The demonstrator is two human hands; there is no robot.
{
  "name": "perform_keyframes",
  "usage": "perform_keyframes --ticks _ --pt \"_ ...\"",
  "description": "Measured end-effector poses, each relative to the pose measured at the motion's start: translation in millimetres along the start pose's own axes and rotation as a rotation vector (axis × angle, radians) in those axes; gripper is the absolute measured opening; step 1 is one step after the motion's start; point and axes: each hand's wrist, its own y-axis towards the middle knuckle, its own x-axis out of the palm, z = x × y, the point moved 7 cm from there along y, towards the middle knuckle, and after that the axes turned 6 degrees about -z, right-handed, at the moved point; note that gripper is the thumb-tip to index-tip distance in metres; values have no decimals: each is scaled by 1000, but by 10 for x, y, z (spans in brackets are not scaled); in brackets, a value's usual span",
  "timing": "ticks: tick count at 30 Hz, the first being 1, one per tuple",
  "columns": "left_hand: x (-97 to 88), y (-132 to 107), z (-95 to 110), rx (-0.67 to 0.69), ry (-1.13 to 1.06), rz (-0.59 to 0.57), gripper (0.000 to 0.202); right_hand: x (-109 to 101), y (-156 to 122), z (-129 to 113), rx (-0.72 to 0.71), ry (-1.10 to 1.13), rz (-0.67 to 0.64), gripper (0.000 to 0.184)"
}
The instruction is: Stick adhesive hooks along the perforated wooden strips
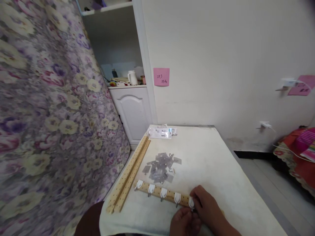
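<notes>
A perforated wooden strip (157,191) lies across the near part of the white table (221,170), with several white adhesive hooks stuck along it. My right hand (209,206) curls over the strip's right end, fingers closed on the rightmost white hook (191,203). My left hand (184,223) sits just below it, fingers pinched at the same hook. A loose pile of grey hooks (161,167) lies behind the strip.
Two long perforated wooden strips (129,175) lie along the table's left edge. A packet of hooks (161,132) rests at the far edge near the wall. A floral bedcover (49,114) rises on the left; a cabinet (131,108) stands behind.
</notes>
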Motion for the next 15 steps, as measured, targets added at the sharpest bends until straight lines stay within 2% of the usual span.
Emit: perform_keyframes --ticks 11,15 --pt "23 -34 34 -25 -11 -12 32 -45 4 149 45 88 -38 13" --pt "13 -27 24 -24 2 -9 30 -64 -6 118 50 89 -49 14"
